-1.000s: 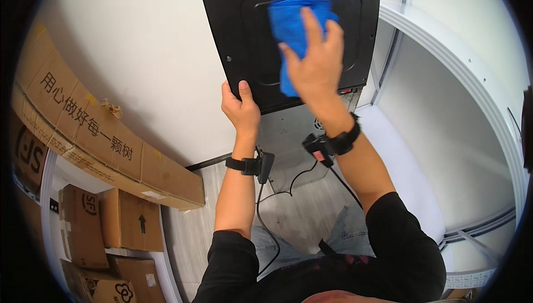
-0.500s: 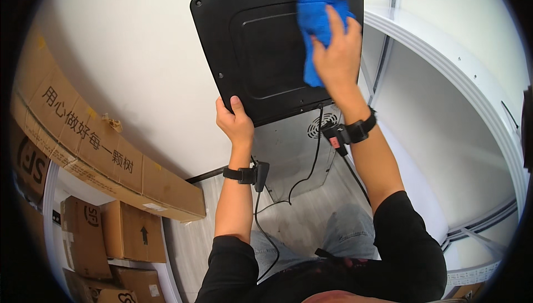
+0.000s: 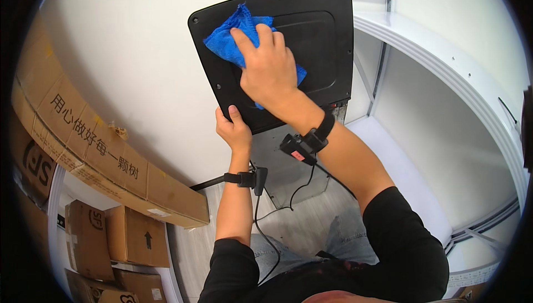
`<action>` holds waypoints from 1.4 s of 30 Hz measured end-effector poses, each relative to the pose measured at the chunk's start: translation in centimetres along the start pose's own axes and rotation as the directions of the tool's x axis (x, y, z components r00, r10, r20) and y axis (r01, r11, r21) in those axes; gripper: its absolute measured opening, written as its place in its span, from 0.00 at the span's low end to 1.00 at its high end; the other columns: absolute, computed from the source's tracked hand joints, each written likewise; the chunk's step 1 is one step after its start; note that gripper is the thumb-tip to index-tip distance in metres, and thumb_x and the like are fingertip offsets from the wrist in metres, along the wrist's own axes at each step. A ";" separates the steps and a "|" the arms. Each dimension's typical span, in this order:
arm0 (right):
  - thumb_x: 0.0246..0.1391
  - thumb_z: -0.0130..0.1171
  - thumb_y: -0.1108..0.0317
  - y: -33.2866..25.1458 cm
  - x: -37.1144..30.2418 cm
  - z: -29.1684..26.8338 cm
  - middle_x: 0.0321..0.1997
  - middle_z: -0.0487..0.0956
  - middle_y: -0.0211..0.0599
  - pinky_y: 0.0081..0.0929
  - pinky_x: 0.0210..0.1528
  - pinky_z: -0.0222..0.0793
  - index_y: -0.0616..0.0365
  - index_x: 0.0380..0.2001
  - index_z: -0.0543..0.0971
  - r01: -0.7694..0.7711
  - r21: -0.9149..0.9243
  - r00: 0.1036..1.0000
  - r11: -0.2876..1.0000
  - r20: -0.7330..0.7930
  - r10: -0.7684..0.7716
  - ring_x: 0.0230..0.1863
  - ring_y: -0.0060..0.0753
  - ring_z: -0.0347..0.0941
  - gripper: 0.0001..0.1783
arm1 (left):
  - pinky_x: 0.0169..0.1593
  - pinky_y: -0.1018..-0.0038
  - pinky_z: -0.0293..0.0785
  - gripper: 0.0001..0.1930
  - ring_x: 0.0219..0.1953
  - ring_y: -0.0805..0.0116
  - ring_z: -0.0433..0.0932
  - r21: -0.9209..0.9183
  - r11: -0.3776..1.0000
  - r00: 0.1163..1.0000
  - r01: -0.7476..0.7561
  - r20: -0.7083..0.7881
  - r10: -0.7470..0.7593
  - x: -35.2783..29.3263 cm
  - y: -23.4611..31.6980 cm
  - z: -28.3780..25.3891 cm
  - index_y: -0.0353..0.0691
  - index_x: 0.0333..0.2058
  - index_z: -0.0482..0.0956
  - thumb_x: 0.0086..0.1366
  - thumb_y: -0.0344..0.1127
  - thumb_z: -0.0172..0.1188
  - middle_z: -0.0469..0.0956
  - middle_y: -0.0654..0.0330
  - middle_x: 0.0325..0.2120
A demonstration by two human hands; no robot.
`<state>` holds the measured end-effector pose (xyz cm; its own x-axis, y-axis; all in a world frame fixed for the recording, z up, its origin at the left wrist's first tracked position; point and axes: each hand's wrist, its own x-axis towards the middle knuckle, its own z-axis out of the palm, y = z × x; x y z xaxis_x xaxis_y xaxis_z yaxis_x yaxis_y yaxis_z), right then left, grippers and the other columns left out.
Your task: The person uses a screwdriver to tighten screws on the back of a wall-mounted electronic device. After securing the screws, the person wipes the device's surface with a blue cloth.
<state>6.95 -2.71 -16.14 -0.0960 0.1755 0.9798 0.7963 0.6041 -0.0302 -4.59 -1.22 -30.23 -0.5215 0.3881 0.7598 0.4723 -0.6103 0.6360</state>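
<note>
A black panel (image 3: 316,36) with rounded corners, screws along its border and a raised rectangular outline stands tilted in front of me. My right hand (image 3: 269,72) presses a bunched blue cloth (image 3: 225,39) against the panel's left half, fingers bent over it. At the panel's lower left edge, my left hand (image 3: 234,130) grips the rim, thumb on the face; its other fingers are partly hidden. Below the panel is a grey metal housing (image 3: 277,153), partly covered by my right forearm. Each wrist wears a black strap with a small cabled device.
A long cardboard box (image 3: 111,142) leans along the left side, above a white shelf holding several brown cartons (image 3: 139,239). White curved-looking shelving (image 3: 444,53) occupies the right. A black cable (image 3: 300,186) hangs beside the housing, over the wood-patterned floor (image 3: 191,247).
My right hand has swept the blue cloth from the panel's upper right to its left half. The panel sits slightly lower in view. My left hand keeps its hold on the edge.
</note>
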 end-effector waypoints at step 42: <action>0.42 0.65 0.67 5.0 1.4 -4.1 0.48 0.69 0.48 0.48 0.46 0.71 0.47 0.52 0.73 -0.259 -0.101 0.953 0.961 0.134 0.271 0.48 0.56 0.68 0.29 | 0.35 0.67 0.71 0.20 0.29 0.55 0.77 0.010 0.999 0.999 -0.043 -0.027 0.043 0.2 -0.1 0.0 0.31 0.36 0.73 0.68 0.47 0.51 0.78 0.51 0.27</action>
<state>13.25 -2.61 -14.13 0.0442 0.4352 0.8993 0.8503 0.4561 -0.2625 -4.71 -1.13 -30.15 -0.5199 0.3429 0.7824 0.5010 -0.6195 0.6044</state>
